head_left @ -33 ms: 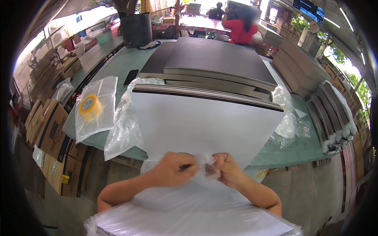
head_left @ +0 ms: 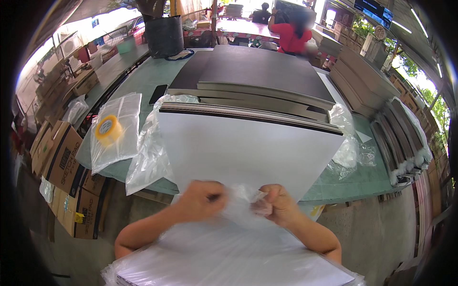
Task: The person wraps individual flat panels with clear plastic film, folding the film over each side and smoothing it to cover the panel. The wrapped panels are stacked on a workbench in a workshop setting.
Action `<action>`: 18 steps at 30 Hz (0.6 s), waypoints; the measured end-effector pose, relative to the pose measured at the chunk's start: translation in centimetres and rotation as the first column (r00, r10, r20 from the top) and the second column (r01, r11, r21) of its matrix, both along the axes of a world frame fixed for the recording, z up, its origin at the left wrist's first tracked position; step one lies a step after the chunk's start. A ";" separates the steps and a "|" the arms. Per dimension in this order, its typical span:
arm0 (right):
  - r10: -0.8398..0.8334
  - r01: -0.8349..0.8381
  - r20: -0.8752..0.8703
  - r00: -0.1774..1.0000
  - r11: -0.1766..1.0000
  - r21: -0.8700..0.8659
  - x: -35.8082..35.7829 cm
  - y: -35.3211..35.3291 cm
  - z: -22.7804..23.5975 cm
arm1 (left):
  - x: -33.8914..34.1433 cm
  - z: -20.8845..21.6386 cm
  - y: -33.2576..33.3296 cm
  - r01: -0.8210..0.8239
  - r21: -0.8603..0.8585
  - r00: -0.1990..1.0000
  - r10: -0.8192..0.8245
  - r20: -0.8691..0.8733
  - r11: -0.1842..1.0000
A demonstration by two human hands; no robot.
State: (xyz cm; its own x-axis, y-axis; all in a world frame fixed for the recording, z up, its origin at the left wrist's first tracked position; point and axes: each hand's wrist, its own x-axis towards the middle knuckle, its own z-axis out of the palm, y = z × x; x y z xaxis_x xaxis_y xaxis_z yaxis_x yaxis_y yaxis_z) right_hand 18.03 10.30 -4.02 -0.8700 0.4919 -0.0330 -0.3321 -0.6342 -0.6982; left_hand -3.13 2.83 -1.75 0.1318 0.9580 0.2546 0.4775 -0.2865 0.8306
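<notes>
My left hand [head_left: 200, 201] is closed, its fingers curled and smeared by motion, at the left end of a bunch of clear plastic film [head_left: 241, 200]. My right hand [head_left: 282, 206] pinches the other end of the film between thumb and fingers. Close to my body lies a white stack wrapped in a clear plastic bag [head_left: 229, 260]; the film runs up from it. Just beyond my hands a large white sheet [head_left: 243, 152] slopes down over the table's near edge, topping a pile with dark edges.
Dark-covered boards [head_left: 262, 71] are stacked behind the white sheet. On the green table [head_left: 334, 188], a yellow tape roll [head_left: 109, 129] sits on flat plastic bags [head_left: 119, 152], near a black phone [head_left: 158, 94]. Cartons [head_left: 64, 157] stand at left, wrapped bundles [head_left: 398, 138] at right. A person in red [head_left: 292, 35] is farther back.
My left hand has shifted a little left and up, widening the gap between my hands and spreading the film. My right hand stays nearly in place.
</notes>
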 end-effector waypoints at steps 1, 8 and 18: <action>-0.019 0.019 -0.013 1.000 1.000 -0.004 0.9 0.3 0.2 | -2.6 -1.5 0.1 -0.101 0.062 0.992 0.105 -0.065 0.993; -0.099 -0.041 0.253 0.962 0.868 0.495 0.4 0.1 2.0 | -4.3 5.0 -2.0 -0.466 0.545 0.884 0.396 0.248 0.697; -0.366 -0.076 0.163 0.916 0.239 0.968 0.1 -0.1 4.8 | 2.1 3.0 -2.0 0.300 0.146 0.953 -0.288 -0.095 0.943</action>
